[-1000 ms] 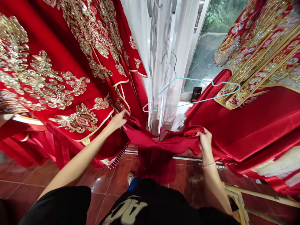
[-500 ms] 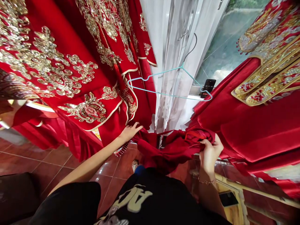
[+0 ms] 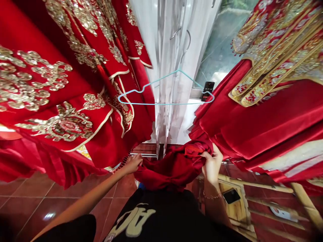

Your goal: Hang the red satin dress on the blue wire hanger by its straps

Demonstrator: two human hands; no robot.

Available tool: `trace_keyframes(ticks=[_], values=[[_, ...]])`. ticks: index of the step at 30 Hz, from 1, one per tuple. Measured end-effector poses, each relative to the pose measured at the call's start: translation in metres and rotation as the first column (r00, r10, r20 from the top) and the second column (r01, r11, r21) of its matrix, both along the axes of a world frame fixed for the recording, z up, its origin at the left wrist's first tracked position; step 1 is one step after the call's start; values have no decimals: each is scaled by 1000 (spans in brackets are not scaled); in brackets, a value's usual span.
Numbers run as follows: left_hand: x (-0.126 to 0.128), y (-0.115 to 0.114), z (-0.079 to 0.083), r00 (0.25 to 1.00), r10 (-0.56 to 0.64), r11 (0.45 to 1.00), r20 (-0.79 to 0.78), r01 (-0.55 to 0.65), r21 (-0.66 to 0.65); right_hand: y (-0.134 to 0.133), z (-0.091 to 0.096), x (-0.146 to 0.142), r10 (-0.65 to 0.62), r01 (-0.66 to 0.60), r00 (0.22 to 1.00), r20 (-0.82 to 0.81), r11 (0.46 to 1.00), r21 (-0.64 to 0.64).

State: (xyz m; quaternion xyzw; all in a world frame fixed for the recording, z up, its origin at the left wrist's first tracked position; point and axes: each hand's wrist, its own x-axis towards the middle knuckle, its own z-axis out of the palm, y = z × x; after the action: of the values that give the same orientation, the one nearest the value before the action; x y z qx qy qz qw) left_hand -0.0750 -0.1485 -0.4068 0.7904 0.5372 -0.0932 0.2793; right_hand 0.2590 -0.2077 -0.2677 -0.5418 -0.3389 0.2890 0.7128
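A dark red cloth garment (image 3: 166, 169) is stretched between my two hands, bunched up in front of my black shirt. My left hand (image 3: 134, 163) is closed on its left end. At the other end, my right hand (image 3: 212, 160) grips the gathered edge, thumb on top, where a brighter red patch shows. Which kind of garment it is, I cannot tell from the folds. Above it hangs a light blue wire hanger (image 3: 166, 103) with nothing on it.
Red costumes with gold sequins (image 3: 68, 124) hang at the left, and a red and gold costume (image 3: 267, 117) at the right. Behind are white curtains (image 3: 171, 50) and an upright phone (image 3: 208, 90). A second phone (image 3: 231, 196) lies on a bamboo bench (image 3: 239, 215) at lower right.
My left hand has moved down and closed on the cloth, where its fingers were stretched out before. The garment is lower and nearer my body. The view has shifted right.
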Motion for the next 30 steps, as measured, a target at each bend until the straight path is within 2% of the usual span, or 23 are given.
trace_keyframes(ticks=[3, 6, 12, 15, 19, 21, 23, 24, 25, 28, 29, 30], values=[[4, -6, -6, 984, 25, 999, 175, -17, -42, 3, -1, 2, 8, -8, 1000, -3, 1000, -19], [5, -10, -8, 940, 89, 989, 330, -46, -138, 6, -4, 3, 6, -6, 1000, -16, 1000, -18], [-1, -6, -3, 834, 282, 942, 474, -147, -302, 9, -11, 6, 38, -39, 991, -127, 999, -3], [-9, 6, 4, 775, 347, 935, 528, -243, -257, 9, -12, 6, 31, -32, 981, -191, 999, -2], [-20, 22, 16, 713, 362, 920, 601, -377, -107, 7, -15, 2, 31, -28, 979, -201, 999, 19], [-16, 24, 20, 694, 365, 902, 620, -429, -50, 5, -17, -3, 49, -50, 980, -191, 999, 2], [-1, 22, 19, 657, 367, 878, 659, -478, -12, 3, -19, -9, 56, -61, 981, -187, 998, -22], [10, 20, 18, 607, 369, 862, 704, -506, -16, 3, -20, -13, 56, -62, 981, -185, 998, -28], [22, 18, 15, 509, 387, 835, 769, -548, -57, 3, -20, -18, 58, -64, 982, -180, 998, -28], [58, 15, 6, 45, 469, 680, 882, -656, -328, 4, -20, -30, 65, -67, 984, -165, 998, -6], [65, 16, 3, -81, 486, 618, 870, -672, -408, 5, -20, -32, 67, -68, 984, -164, 998, -1], [70, 18, 1, -169, 496, 562, 852, -685, -463, 5, -20, -34, 69, -70, 983, -171, 998, 2]])
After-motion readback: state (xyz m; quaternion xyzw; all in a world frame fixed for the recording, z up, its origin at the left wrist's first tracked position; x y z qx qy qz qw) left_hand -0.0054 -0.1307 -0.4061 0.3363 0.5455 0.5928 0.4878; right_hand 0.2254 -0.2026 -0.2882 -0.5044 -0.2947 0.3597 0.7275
